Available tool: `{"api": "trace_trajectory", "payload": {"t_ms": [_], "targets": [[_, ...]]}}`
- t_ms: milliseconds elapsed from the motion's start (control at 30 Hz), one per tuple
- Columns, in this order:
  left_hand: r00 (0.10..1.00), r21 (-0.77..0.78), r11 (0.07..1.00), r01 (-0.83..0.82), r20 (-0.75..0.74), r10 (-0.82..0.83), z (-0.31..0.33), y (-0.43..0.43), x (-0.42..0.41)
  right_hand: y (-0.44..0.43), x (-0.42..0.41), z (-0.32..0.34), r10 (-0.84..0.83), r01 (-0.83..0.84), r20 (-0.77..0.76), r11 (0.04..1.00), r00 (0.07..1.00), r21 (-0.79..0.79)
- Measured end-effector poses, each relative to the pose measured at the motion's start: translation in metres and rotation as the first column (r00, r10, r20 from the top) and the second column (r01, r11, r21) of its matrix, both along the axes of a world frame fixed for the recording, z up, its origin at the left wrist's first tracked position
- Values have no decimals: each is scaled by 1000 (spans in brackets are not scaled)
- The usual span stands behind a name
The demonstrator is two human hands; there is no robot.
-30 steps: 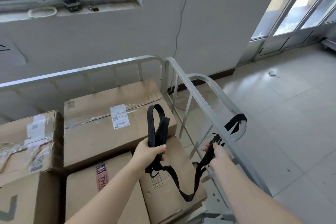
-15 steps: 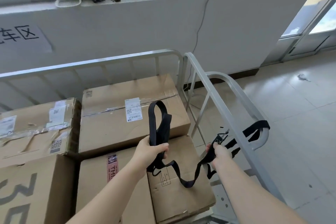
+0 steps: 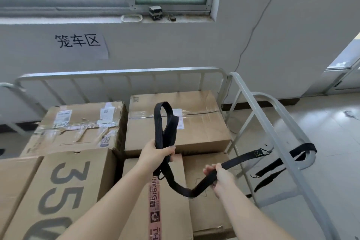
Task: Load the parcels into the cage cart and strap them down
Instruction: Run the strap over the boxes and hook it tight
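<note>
The strap [image 3: 236,160] is looped round the cart rail [image 3: 259,117] and runs over the parcels [image 3: 198,130] loaded inside. Your right hand [image 3: 221,178] grips it near the rail, likely feeding slack. Your left hand [image 3: 155,155] clutches the bundled spare length, keeping it untangled.

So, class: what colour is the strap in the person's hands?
The strap is plain black, best seen in the head view.
</note>
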State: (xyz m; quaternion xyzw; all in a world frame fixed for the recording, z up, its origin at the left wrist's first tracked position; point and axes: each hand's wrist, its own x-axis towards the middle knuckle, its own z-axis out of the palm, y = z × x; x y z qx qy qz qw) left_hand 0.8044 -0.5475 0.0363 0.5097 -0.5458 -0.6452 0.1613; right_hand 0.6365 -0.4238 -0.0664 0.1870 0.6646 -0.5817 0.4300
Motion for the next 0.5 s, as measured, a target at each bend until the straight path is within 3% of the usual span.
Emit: {"api": "trace_trajectory", "payload": {"t_ms": [267, 500], "targets": [[992, -89, 988, -126, 4, 127, 14, -36, 142, -43, 127, 22, 68, -66, 15, 994, 998, -85], [930, -134, 921, -365, 6, 369, 18, -72, 252, -86, 226, 39, 94, -69, 166, 986, 982, -154]]}}
